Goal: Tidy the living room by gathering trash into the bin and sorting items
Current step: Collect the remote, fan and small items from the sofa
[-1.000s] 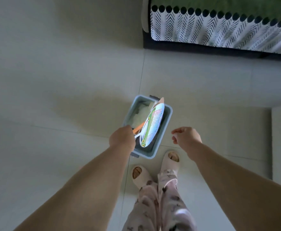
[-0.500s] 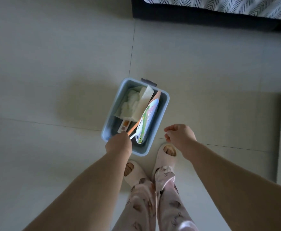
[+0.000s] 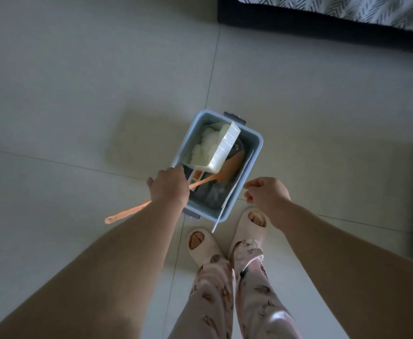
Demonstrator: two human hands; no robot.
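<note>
I see the left hand (image 3: pixel 170 189) curled over the near-left rim of the pale blue rectangular plastic bin (image 3: pixel 252 165), just beyond the slippers (image 3: pixel 201 243). A flat orange paddle (image 3: pixel 232 165) slants under that hand; I cannot tell if it is gripped too. A ribbed white box (image 3: pixel 225 148) and crumpled tissue (image 3: pixel 206 148) fill the bin, while the right hand (image 3: pixel 266 194) hangs beside it, fingers loosely curled, holding nothing.

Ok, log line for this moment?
left grip: holds stick, blade in bin | right grip: empty, beside bin | bin: holds box, tissue
</note>
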